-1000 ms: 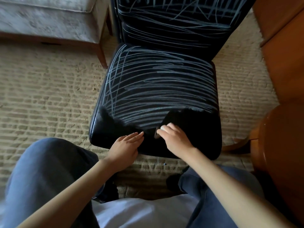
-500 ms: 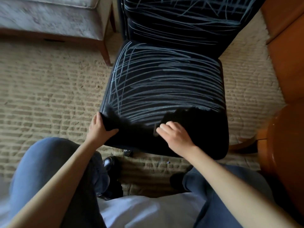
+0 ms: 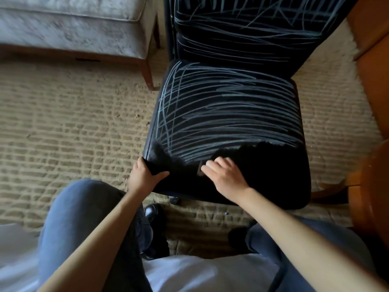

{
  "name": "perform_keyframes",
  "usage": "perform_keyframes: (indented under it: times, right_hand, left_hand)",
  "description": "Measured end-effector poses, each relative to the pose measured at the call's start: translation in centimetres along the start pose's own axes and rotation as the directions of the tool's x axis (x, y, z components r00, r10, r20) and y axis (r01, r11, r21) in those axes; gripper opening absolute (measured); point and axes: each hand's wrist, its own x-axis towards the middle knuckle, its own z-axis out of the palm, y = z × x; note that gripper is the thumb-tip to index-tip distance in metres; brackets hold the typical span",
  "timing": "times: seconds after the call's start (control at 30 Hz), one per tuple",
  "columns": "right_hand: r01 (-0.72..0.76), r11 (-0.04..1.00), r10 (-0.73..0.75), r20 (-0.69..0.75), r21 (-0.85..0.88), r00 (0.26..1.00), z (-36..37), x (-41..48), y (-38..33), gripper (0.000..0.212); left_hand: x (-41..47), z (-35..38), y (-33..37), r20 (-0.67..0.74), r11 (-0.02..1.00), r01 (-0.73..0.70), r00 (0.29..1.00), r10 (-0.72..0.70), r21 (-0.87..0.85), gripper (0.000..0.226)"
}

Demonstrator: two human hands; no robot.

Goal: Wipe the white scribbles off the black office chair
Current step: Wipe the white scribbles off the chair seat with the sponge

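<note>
A black office chair (image 3: 280, 182) stands in front of me, its seat and backrest covered with white scribbles (image 3: 227, 114). The front strip of the seat is plain black, with a ragged border to the scribbled part. My left hand (image 3: 145, 175) grips the seat's front left corner, thumb on top and fingers round the edge. My right hand (image 3: 225, 177) lies on the front middle of the seat, fingers curled over a small dark wiper (image 3: 200, 170) that shows only at my fingertips.
A grey upholstered bench (image 3: 84, 24) on wooden legs stands at the back left on the beige carpet (image 3: 73, 123). Orange-brown wooden furniture (image 3: 372, 85) crowds the right side, close to the chair. My knees in blue trousers fill the bottom.
My left hand left the seat's front middle and took hold of the front left corner. The right hand has stayed in place on the wiper. The view has shifted, so the chair sits further right.
</note>
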Motion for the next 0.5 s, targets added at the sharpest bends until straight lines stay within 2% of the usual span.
perform_keyframes:
  times: [0.07,0.13,0.17,0.2,0.23,0.33,0.4,0.43,0.47,0.5]
  right_hand:
    - [-0.248,0.969,0.248,-0.010,0.005,0.969,0.0,2.1,0.5,0.021]
    - [-0.507,0.861,0.508,-0.008,0.044,0.861,0.2,3.6,-0.3,0.025]
    - [-0.575,0.815,0.577,-0.003,0.063,0.817,0.2,3.8,-1.2,0.025]
    - [-0.585,0.807,0.587,-0.004,0.076,0.809,0.4,3.5,-2.4,0.024]
    - [-0.544,0.835,0.547,-0.005,0.083,0.837,0.5,2.7,-3.7,0.024]
    - [-0.246,0.958,0.246,0.023,0.145,0.969,0.7,-0.8,-5.9,0.027]
    - [-0.035,0.993,0.030,0.048,0.108,0.998,0.3,-0.5,-3.6,0.023]
    - [-0.012,0.997,0.008,0.058,0.081,0.998,0.2,0.5,-2.2,0.021]
    - [-0.095,0.993,0.091,0.059,0.068,0.994,0.2,1.7,-0.8,0.018]
    - [-0.257,0.963,0.255,0.042,0.077,0.966,0.1,3.1,0.2,0.015]
  left_hand:
    - [-0.3,0.1,0.1,0.001,1.000,0.002,1.000,-0.002,-0.002,0.086]
    - [-0.7,0.1,0.2,0.009,1.000,-0.006,1.000,0.006,-0.008,0.087]
    - [-0.8,0.1,0.2,0.013,1.000,-0.009,1.000,0.009,-0.004,0.088]
    - [-0.8,0.1,0.2,0.020,1.000,-0.011,1.000,0.011,0.008,0.091]
    - [-0.8,0.1,0.1,0.026,1.000,-0.014,1.000,0.013,0.024,0.095]
    - [-0.9,0.4,0.2,0.069,0.998,0.001,0.998,-0.005,0.055,0.113]
    - [-1.1,0.8,0.3,0.074,0.997,0.004,0.997,-0.010,0.076,0.119]
    - [-1.3,1.0,0.3,0.072,0.996,0.003,0.997,-0.009,0.086,0.120]
    - [-1.4,1.1,0.3,0.076,0.996,0.002,0.997,-0.009,0.091,0.120]
    - [-1.5,1.1,0.3,0.089,0.996,0.001,0.996,-0.009,0.092,0.121]
